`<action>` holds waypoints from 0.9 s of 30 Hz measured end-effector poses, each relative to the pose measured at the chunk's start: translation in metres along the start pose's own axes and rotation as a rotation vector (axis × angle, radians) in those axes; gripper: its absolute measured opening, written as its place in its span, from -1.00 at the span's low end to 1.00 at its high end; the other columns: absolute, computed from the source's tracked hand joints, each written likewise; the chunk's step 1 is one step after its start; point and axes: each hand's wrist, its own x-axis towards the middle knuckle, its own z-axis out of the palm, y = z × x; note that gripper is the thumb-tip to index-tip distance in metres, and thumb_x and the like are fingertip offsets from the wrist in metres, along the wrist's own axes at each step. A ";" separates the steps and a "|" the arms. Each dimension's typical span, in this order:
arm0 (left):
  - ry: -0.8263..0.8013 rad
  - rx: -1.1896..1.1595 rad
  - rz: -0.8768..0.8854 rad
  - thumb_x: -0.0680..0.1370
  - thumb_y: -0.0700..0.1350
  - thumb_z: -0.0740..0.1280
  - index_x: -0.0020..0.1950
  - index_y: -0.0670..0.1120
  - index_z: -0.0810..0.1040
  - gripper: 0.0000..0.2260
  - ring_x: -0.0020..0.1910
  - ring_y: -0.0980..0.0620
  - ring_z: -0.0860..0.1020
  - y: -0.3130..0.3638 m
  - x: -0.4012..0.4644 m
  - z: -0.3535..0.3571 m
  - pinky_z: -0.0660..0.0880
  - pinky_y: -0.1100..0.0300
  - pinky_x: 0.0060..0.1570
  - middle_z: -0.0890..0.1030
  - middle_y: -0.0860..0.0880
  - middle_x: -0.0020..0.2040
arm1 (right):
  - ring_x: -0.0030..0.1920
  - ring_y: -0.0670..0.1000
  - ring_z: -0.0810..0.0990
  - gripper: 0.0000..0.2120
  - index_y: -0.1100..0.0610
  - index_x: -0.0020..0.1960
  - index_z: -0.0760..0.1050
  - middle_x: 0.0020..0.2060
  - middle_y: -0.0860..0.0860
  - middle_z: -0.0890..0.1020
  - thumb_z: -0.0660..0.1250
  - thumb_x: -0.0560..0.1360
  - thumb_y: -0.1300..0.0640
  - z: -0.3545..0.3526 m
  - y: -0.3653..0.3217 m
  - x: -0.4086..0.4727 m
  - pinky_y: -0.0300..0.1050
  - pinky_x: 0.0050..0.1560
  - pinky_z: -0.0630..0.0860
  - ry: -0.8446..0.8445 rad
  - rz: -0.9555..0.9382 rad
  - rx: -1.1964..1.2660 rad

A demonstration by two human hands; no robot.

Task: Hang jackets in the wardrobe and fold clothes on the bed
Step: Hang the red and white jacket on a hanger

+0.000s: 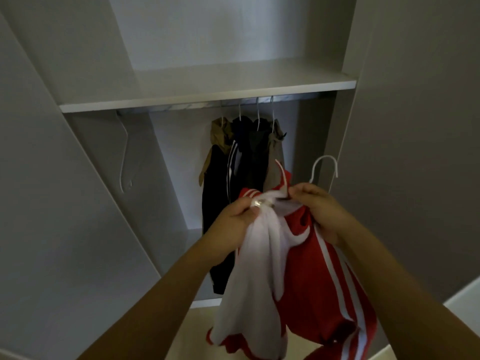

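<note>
We stand at the open wardrobe [78,74] with a red track jacket [319,276], white-lined and white-striped, bunched between our hands. Left hand [235,219] grips the white lining near the collar, fingers curled round the cloth. Right hand [318,209] pinches the collar together with the neck of a white hanger [324,167]; its hook stands up just above the right knuckles, open side toward the right.

The jacket hangs straight down from both hands, long axis vertical, hem out of view below.

The rail [207,106] lies above and ahead of our hands, under the shelf [207,96], running left to right. Four dark and khaki jackets [244,162] hang at its right end, directly behind our hands. An empty hanger [124,157] hangs far left.

Judgement: the garment looks not fully seated on the hanger. Right hand is nearer the hook, so the lift falls to it, up and forward, toward the free rail just left of the hung jackets.
</note>
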 end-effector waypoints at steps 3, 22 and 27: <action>0.136 -0.188 0.013 0.64 -0.14 0.22 -0.04 -0.11 0.58 -0.84 -0.06 -0.06 0.55 -0.001 -0.004 -0.024 0.48 0.03 0.04 0.61 -0.10 -0.09 | -0.09 0.07 0.64 -0.75 0.01 -0.21 0.65 -0.02 0.11 0.66 0.29 0.54 0.25 -0.013 0.002 0.001 -0.16 -0.19 0.55 0.089 -0.035 -0.126; 0.051 0.356 0.169 0.61 -0.11 0.27 -0.13 -0.12 0.51 -0.85 -0.44 0.24 0.40 0.023 -0.005 -0.008 0.34 0.38 -0.41 0.48 0.05 -0.33 | 0.15 -0.14 0.37 -0.81 -0.07 0.11 0.61 0.12 -0.06 0.26 0.38 0.51 -0.01 0.029 -0.012 -0.010 -0.42 0.09 0.34 -0.160 -0.167 -0.667; 0.058 0.282 0.103 0.62 -0.13 0.25 -0.15 -0.13 0.51 -0.83 -0.29 0.11 0.45 0.020 -0.006 -0.010 0.40 0.21 -0.21 0.49 -0.02 -0.26 | 0.07 -0.20 0.41 -0.87 -0.21 -0.19 0.58 0.04 -0.15 0.31 0.37 0.51 0.00 0.031 -0.012 -0.010 -0.43 -0.02 0.38 -0.260 -0.138 -0.604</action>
